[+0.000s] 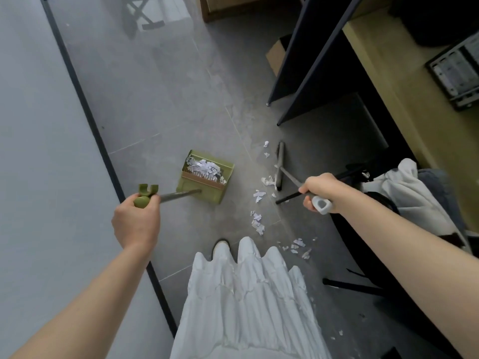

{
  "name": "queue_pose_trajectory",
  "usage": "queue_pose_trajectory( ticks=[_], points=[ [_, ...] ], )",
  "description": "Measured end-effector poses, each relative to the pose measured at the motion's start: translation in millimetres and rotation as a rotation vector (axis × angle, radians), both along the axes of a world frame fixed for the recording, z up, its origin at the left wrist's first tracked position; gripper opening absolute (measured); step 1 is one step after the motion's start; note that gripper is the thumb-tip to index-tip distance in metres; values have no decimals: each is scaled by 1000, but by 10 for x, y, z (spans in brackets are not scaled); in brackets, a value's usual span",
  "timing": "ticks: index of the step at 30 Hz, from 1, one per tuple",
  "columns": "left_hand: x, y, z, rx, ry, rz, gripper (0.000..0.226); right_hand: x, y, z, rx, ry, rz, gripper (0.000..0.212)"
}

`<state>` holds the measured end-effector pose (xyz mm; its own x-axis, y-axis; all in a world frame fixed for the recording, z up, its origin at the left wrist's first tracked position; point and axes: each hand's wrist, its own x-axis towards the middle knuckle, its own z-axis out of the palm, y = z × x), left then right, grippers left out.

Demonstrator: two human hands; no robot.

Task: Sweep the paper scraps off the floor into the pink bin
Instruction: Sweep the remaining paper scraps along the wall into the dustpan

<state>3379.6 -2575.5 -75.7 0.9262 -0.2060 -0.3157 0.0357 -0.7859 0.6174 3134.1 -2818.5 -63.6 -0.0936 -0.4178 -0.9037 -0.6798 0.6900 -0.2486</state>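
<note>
Sweeping partly done: left hand (136, 221) grips the olive-green long-handled plastic dustpan (206, 181) holding some white paper scraps (258, 195), right hand (320, 191) clasps the grey broom (280, 165), many scraps still litter the grey tiled floor (168, 104), no pink bin visible.

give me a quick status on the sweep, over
Left hand grips dustpan handle, right hand grips broom. Dustpan part full, scraps still on floor. Pink bin unseen.

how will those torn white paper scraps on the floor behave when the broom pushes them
The torn white paper scraps look thin and crumpled, so probably very light and apt to scatter or flutter rather than slide together. The glossy grey tiled floor likely offers little grip. Tiny bits may slip past the grey broom head.
</note>
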Motion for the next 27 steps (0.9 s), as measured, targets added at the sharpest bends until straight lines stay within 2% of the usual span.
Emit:
queue_pose_trajectory(
  ticks=[4, 6, 9, 11, 14, 19, 27],
  points=[
    [33, -30, 9, -5, -9, -59, 14, -23, -178, 136, -31, 32, 8, 6],
    [77, -52, 1, -10, -8, -82, 12, 16, -200, 145, -62, 81, 88, 9],
    [145, -44, -25, 7, -20, -103, 14, 56, -190, 59, -165, 246, 316, 4],
    [194, -10, -53, 17, -24, -112, 15, 44, -223, -22, -197, 327, 433, 24],
    [254, 65, -127, 36, -21, -126, 18, 43, -233, -111, -186, 331, 475, 41],
    [302, 128, -205, 48, -7, -123, 20, 86, -71, -275, -30, 215, 489, 65],
    [303, 215, -256, 85, 10, -160, 18, 97, 414, -177, -12, 224, 634, 50]
  ],
)
